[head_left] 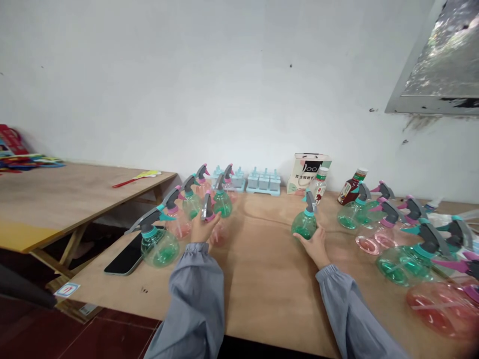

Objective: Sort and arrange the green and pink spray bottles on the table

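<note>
My left hand [202,228] is closed around the neck area of a pink spray bottle [219,235] with a grey and pink trigger head; part of the bottle is hidden behind the hand. To the right, my right hand [315,245] grips the round body of a green spray bottle [302,224] with a grey and teal head, upright on the table. Several more pink and green bottles stand around my left hand, among them a green spray bottle [160,247] nearest the front. Another group, with a large green spray bottle [406,264], stands at the right.
A black phone [125,257] lies at the left edge of the wooden table [269,294]. Light-blue ice-pop moulds [263,182], a paper bag [299,174] and a dark red bottle [352,187] stand along the wall. A second table [86,194] is at the left, across a gap.
</note>
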Available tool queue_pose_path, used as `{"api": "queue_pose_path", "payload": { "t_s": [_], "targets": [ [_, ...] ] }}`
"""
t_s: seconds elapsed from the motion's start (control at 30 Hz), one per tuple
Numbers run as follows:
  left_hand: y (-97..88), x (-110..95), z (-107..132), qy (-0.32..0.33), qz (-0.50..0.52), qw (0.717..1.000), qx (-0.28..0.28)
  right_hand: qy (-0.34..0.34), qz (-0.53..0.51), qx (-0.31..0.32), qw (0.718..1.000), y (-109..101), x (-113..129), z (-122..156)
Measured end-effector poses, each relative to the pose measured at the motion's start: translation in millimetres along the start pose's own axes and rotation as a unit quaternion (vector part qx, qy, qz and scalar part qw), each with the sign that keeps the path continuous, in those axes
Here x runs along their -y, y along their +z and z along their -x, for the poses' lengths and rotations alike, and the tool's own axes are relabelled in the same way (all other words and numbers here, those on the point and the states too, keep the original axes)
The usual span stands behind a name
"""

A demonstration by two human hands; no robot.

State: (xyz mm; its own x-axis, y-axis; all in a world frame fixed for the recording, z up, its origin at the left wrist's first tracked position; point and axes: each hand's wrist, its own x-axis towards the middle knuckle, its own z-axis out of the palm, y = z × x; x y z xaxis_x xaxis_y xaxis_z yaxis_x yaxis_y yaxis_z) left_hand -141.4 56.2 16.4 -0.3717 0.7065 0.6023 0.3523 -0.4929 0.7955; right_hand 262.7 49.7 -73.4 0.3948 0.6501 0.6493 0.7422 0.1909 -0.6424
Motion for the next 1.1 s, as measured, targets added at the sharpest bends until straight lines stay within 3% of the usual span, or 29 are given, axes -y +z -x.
{"api": "queue_pose_path", "payload": {
  "t_s": [0.13,0.3,0.4,0.5,0.57,0.63,0.77,0.83,0.97,1.03,1.1],
  "targets": [
    [9.6,8.5,-9.1,0.019,-0.023,0.999,-0.026,-0.012,-0.054,0.082,0.995,-0.4,13.0,21.7],
    [17.0,7.2,-9.6,0.034,-0.004,0.996,-0.077,-0.037,-0.055,0.106,0.992,-0.3,28.5,41.4],
    [11.2,2.6,-0.5,0.125,-0.017,0.975,-0.182,-0.050,-0.045,0.115,0.991,-1.1,35.3,47.2],
    [11.5,-6.1,14.4,0.273,-0.032,0.926,-0.258,-0.061,-0.038,0.118,0.990,-3.5,41.2,51.1],
    [23.2,-15.9,27.9,0.359,-0.020,0.909,-0.212,-0.073,-0.033,0.120,0.990,-5.4,46.0,54.6],
    [44.5,-29.3,45.2,0.398,-0.005,0.913,-0.096,-0.098,-0.032,0.130,0.986,-7.2,52.0,59.0],
    [93.1,-57.7,85.7,0.282,0.024,0.949,0.141,-0.164,-0.063,0.186,0.967,-10.2,66.8,69.8],
    [108.2,-65.9,101.7,0.221,0.024,0.959,0.174,-0.177,-0.082,0.212,0.958,-13.5,74.2,76.1],
    [113.8,-65.7,112.3,0.166,0.043,0.974,0.151,-0.179,-0.082,0.212,0.957,-37.9,80.3,87.9],
    [111.1,-61.2,109.6,0.153,0.074,0.970,0.172,-0.186,-0.071,0.148,0.969,-65.8,72.2,88.9],
    [108.4,-57.0,105.8,0.140,0.107,0.965,0.196,-0.191,-0.055,0.035,0.979,-106.7,53.0,84.8]
  ]
}}
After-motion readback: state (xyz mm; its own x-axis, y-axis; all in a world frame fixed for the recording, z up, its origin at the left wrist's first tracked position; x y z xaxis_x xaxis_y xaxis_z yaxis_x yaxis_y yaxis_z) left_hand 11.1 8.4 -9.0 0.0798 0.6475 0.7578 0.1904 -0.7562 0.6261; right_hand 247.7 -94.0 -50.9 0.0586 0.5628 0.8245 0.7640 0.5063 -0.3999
